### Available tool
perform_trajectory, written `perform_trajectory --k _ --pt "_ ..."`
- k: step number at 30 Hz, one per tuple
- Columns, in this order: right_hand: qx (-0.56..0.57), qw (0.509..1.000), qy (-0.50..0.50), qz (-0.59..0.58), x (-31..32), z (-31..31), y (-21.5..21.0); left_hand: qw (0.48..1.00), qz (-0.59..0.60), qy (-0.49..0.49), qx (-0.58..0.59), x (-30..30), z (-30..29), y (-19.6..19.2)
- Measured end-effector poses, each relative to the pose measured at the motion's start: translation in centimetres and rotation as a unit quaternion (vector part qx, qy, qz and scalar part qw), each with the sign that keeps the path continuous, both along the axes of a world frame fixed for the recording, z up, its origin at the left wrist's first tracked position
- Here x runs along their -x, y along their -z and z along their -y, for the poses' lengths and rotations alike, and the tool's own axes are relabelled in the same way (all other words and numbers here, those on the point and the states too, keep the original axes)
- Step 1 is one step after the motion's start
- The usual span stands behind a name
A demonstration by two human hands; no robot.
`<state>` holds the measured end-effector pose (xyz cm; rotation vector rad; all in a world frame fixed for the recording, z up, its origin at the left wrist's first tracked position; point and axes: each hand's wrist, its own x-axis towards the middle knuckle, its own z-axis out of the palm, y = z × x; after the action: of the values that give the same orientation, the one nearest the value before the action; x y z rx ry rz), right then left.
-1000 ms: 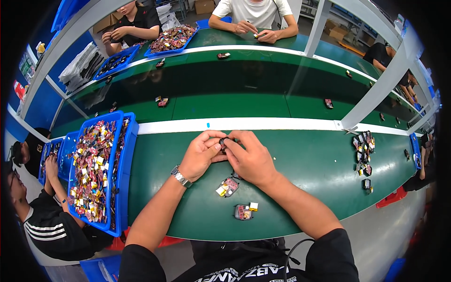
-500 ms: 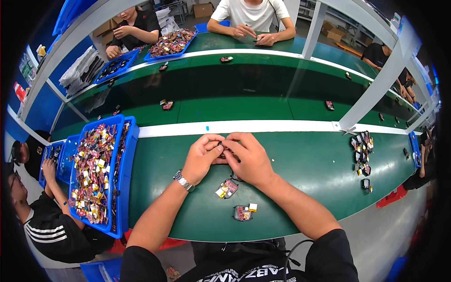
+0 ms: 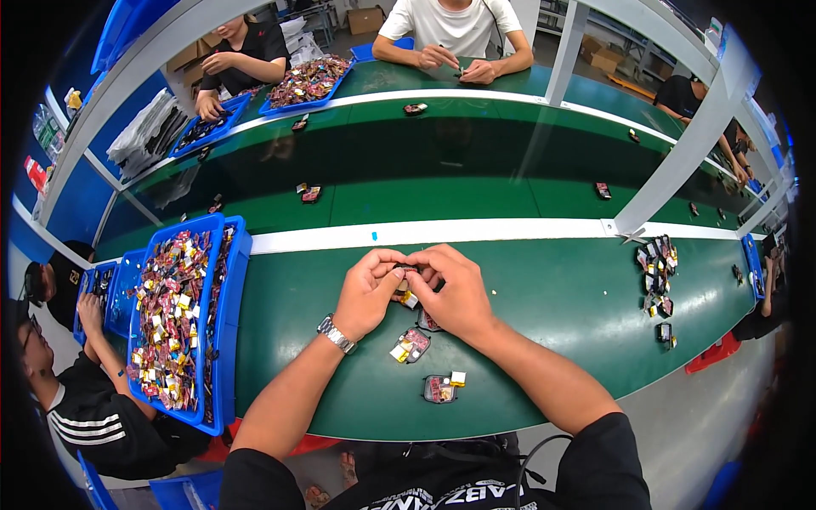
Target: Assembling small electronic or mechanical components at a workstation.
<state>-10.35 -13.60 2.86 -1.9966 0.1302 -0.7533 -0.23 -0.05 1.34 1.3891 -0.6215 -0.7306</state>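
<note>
My left hand [image 3: 367,293] and my right hand [image 3: 452,293] meet over the green table, fingers pinched around a small black electronics casing [image 3: 406,267]. Most of it is hidden by the fingers. Just below the fingertips shows a yellow-and-white battery-like piece [image 3: 409,299]; whether it is attached to the casing I cannot tell. Nearer to me lies an open casing with a red circuit board [image 3: 413,344] and a yellow-white piece beside it. Another such casing [image 3: 439,388] rests close to the table's front edge. A third casing [image 3: 427,320] is partly covered by my right hand.
Left stand stacked blue trays [image 3: 219,340] heaped with red boards and white-yellow pieces. A cluster of casings [image 3: 656,276] lies at right. Beyond a white rail [image 3: 476,230], a green conveyor belt [image 3: 408,200] carries scattered casings. White posts [image 3: 680,157] rise nearby; several people sit around.
The yellow-and-white piece has come into view under my fingers, which have shifted slightly on the casing. Casings on the belt have moved a little right. A person at far left has lowered a hand.
</note>
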Motion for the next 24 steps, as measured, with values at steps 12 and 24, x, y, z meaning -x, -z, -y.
perform_trajectory --k 12,24 --pt "0.010 1.000 -0.005 -0.003 0.2 0.1 0.1 0.999 -0.009 0.031 0.019 -0.1 0.0 0.0" --pt "-0.066 0.975 0.203 -0.068 -4.0 9.3 0.6 0.995 -0.013 -0.048 0.082 -0.9 -0.2 0.2"
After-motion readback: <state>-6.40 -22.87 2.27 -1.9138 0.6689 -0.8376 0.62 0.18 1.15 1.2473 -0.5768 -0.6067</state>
